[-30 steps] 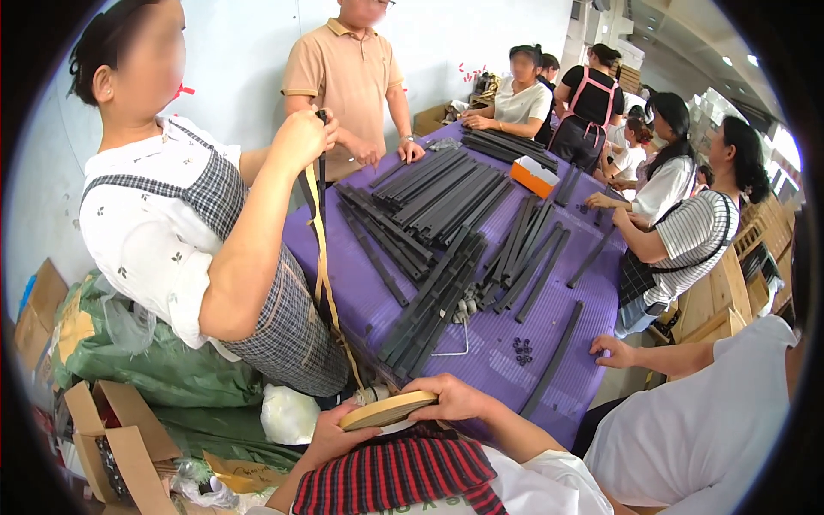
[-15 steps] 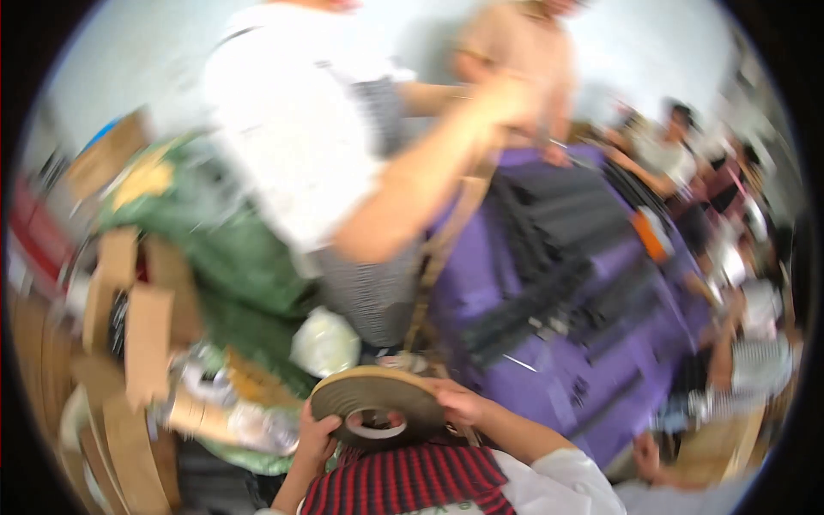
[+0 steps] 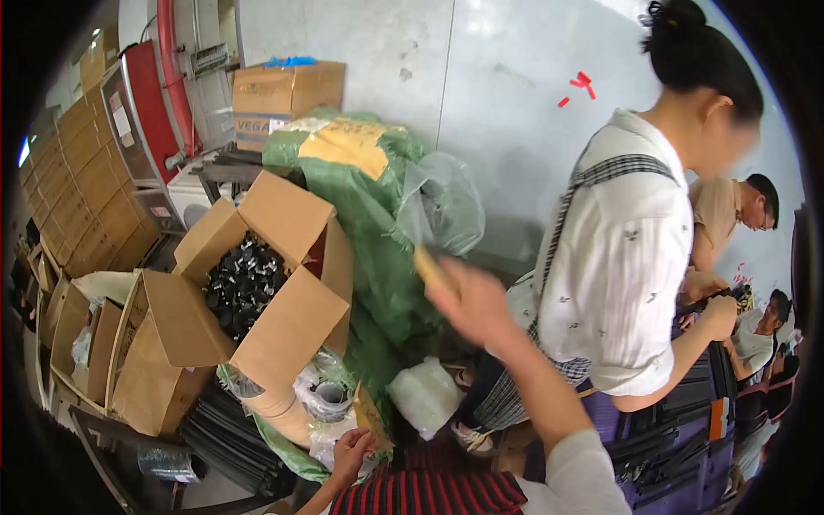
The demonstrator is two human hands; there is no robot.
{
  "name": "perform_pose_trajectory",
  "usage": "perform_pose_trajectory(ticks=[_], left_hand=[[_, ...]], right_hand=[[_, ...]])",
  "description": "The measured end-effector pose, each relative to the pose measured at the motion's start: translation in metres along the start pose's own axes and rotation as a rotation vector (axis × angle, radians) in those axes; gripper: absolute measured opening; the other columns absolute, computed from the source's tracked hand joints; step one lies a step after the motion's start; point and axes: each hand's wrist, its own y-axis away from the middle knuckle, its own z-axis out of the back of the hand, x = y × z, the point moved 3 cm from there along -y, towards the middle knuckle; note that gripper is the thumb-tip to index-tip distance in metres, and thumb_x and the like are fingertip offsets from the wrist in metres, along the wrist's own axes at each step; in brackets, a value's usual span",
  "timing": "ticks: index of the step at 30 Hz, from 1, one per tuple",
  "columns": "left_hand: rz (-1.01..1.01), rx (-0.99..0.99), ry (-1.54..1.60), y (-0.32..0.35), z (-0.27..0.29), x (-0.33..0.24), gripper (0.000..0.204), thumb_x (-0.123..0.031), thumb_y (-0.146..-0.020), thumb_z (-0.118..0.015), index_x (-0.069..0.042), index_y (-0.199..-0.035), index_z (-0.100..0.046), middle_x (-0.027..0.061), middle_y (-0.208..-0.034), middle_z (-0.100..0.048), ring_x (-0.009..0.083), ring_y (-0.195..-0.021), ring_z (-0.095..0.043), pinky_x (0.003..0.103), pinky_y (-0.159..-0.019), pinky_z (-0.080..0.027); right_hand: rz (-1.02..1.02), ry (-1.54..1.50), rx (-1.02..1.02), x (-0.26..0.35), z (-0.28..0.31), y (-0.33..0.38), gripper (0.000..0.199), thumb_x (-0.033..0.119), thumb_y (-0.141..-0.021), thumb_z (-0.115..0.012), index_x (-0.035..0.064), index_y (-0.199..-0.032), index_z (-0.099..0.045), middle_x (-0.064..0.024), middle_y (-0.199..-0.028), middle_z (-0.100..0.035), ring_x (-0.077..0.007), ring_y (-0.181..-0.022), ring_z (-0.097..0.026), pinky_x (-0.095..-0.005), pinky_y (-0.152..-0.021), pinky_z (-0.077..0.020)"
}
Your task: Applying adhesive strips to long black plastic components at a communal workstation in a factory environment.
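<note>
My right hand (image 3: pixel 476 305) is raised and reaches forward at mid-height, its fingers closed on a tan-edged roll (image 3: pixel 433 270) seen edge-on. Motion blur and the hand hide most of that roll. Low in front of me, my left hand (image 3: pixel 350 451) has its fingers curled together beside a torn tan piece (image 3: pixel 372 416) and clear plastic wrap (image 3: pixel 328 393). Whether those fingers hold anything is hidden. Behind the right hand stands a large green sack (image 3: pixel 369 232), and a white plastic bag (image 3: pixel 427 396) lies below it.
An open carton (image 3: pixel 287 330) of small black parts stands left of the sack. Black tubes (image 3: pixel 236 438) lie below it. A person in a white shirt (image 3: pixel 609 266) stands close on the right, by a purple-covered table (image 3: pixel 704 468) with black strips. Stacked cartons (image 3: pixel 86 184) line the far left.
My view has swung left, towards the cartons. The roll, held flat by both hands before, is now in my right hand alone, turned edge-on and raised; my left hand has let go of it.
</note>
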Motion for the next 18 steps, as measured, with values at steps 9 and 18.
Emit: perform_pose_trajectory(ticks=[9, 18], left_hand=[[-0.006, -0.158, -0.049, -0.020, 0.066, 0.061, 0.018, -0.012, -0.081, -0.060, 0.003, -0.091, -0.058, 0.0081, -0.072, -0.062, 0.0138, -0.061, -0.058, 0.024, -0.056, -0.048], [0.190, -0.203, -0.199, -0.043, 0.017, 0.037, 0.029, -0.018, -0.079, -0.064, 0.004, -0.096, -0.057, 0.0081, -0.077, -0.063, 0.0137, -0.063, -0.058, 0.025, -0.057, -0.048]], right_hand=[[-0.487, -0.476, -0.082, -0.169, -0.068, -0.227, 0.059, 0.050, -0.079, -0.046, -0.0059, -0.091, -0.060, -0.0224, -0.078, -0.061, -0.0287, -0.079, -0.059, -0.0381, -0.071, -0.0434], [-0.312, -0.240, -0.162, -0.236, -0.126, -0.310, 0.060, 0.051, -0.080, -0.044, -0.0037, -0.100, -0.059, -0.0235, -0.092, -0.060, -0.0300, -0.088, -0.059, -0.0360, -0.076, -0.0436]])
